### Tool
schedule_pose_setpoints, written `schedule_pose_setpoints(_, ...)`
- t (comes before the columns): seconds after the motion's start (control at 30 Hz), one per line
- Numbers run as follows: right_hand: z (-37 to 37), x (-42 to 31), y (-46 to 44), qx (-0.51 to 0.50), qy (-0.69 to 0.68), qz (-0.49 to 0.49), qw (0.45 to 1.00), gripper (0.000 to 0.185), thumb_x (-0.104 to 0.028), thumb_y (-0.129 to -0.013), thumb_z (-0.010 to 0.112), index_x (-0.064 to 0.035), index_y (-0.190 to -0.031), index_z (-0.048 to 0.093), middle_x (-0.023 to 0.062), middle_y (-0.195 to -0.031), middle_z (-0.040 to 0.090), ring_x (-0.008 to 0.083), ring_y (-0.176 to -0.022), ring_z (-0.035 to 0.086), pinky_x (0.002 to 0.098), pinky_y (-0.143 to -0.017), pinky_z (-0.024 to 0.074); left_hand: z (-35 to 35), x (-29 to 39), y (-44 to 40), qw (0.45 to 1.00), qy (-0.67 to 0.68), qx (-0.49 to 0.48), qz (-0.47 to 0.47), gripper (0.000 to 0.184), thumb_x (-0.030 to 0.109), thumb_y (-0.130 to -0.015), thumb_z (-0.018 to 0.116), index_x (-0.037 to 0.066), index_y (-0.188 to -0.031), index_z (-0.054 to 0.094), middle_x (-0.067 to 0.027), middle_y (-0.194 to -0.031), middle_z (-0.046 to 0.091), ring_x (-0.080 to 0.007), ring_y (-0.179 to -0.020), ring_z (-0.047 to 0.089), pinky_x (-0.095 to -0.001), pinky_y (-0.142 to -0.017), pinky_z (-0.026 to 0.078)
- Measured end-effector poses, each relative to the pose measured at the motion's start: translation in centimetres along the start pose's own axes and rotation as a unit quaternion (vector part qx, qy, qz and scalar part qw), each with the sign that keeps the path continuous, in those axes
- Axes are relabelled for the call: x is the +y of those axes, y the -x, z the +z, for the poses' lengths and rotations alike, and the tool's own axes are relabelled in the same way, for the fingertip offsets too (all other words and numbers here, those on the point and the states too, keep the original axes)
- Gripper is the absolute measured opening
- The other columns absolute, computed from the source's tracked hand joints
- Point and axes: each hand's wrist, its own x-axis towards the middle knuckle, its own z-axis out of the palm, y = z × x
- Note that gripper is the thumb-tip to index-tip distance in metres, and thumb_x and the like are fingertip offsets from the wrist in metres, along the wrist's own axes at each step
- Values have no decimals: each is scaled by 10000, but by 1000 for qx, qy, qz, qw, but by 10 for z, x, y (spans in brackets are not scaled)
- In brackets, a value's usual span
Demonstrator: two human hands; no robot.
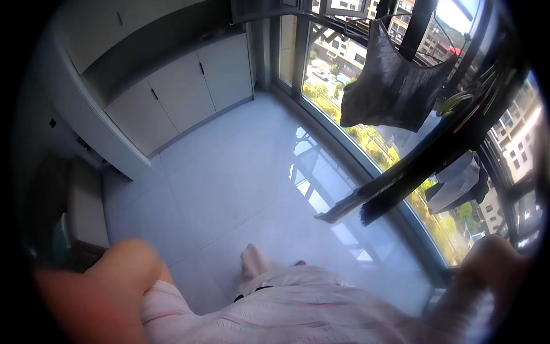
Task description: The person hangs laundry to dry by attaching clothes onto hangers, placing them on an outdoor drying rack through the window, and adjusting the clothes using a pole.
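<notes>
Neither my left hand nor my right hand shows. My bent left arm [129,266] is at the lower left, with a blurred reddish shape [86,304] beside it that I cannot make out. On the lower right is my bent right arm [490,261], partly in shade. A pale, light-patterned garment [298,309] covers my body, and a bare foot [252,261] shows below it on the floor. Dark clothing [395,83] hangs from a hanger at the window. Long dark items [418,155] hang in front of the glass, near a grey-white cloth [458,183].
Glossy grey tiles [212,189] make up the floor. A low cabinet [183,92] with dark handles stands at the back left. Along the right run tall windows with a dark frame [344,135], buildings outside. A beige padded seat [86,200] is at the left.
</notes>
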Motion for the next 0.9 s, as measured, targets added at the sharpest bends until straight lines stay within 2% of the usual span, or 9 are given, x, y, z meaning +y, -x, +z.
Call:
schedule_pose_setpoints(0.23, 76, 44, -51, 169, 50, 201, 964, 259, -141, -901, 421, -78, -1128, 529, 126, -1029, 572, 213, -823, 572, 352, -756, 454, -8, -139, 75, 990, 105, 85, 32, 296, 254, -878, 474, 9, -1036, 525, -120, -853, 576, -133, -642, 535, -228, -575, 425)
schedule_pose_setpoints(0.37, 141, 178, -90, 341, 114, 206, 910, 221, -56, -855, 548, 6, -1065, 573, 124, -893, 650, 139, -826, 627, 210, -656, 490, -19, -212, 118, 972, 169, 158, 28, 292, 250, -875, 478, 4, -1019, 541, -118, -849, 577, -133, -636, 534, -224, -569, 422)
schedule_pose_setpoints(0.4, 141, 210, -99, 370, 172, 257, 876, 323, -156, -863, 556, 52, -1108, 534, 128, -975, 630, 169, -868, 620, 238, -689, 474, -20, -230, 129, 967, 180, 180, 20, 291, 249, -874, 479, 3, -1015, 545, -118, -847, 578, -132, -635, 534, -224, -568, 421)
schedule_pose_setpoints(0.47, 133, 276, -117, 503, 257, 300, 769, 258, -190, -832, 567, 14, -991, 565, 41, -736, 530, 117, -647, 498, 241, -560, 398, -15, -262, 148, 955, 199, 219, 5, 289, 248, -873, 482, 1, -1006, 553, -117, -845, 579, -132, -632, 534, -222, -565, 419)
schedule_pose_setpoints(0.53, 110, 340, -98, 519, 332, 346, 708, 273, -209, -809, 594, 9, -973, 573, 28, -692, 532, 102, -603, 494, 231, -540, 393, -3, -291, 167, 945, 211, 249, -36, 288, 246, -872, 484, -1, -998, 560, -116, -843, 579, -132, -629, 533, -220, -563, 417)
schedule_pose_setpoints(0.57, 85, 355, -70, 471, 325, 425, 702, 407, -262, -778, 677, 25, -1046, 571, 68, -830, 651, 106, -726, 613, 201, -632, 454, 9, -302, 176, 939, 216, 259, -60, 287, 245, -871, 485, -2, -993, 564, -115, -842, 580, -132, -627, 533, -219, -561, 416)
schedule_pose_setpoints(0.63, 81, 363, -86, 489, 239, 463, 700, 377, -226, -747, 692, 88, -924, 582, 115, -744, 637, 124, -610, 605, 224, -537, 469, 24, -319, 200, 932, 219, 260, -123, 286, 243, -870, 487, -4, -985, 572, -114, -839, 581, -131, -624, 533, -218, -558, 414)
schedule_pose_setpoints(0.73, 81, 363, -106, 459, 199, 555, 664, 248, -232, -795, 626, 13, -826, 606, 41, -671, 616, 80, -558, 558, 199, -467, 405, 54, -328, 228, 931, 180, 232, -217, 203, 207, -867, 521, 51, -968, 604, -77, -800, 587, -117, -614, 531, -209, -570, 411)
schedule_pose_setpoints(0.9, 64, 373, -101, 488, 206, 509, 678, 194, -188, -806, 575, -24, -707, 603, 29, -636, 600, 69, -487, 503, 205, -418, 385, 83, -338, 276, 914, 164, 177, -325, 148, 115, -819, 610, 71, -959, 625, -17, -727, 554, -64, -598, 494, -184, -544, 389)
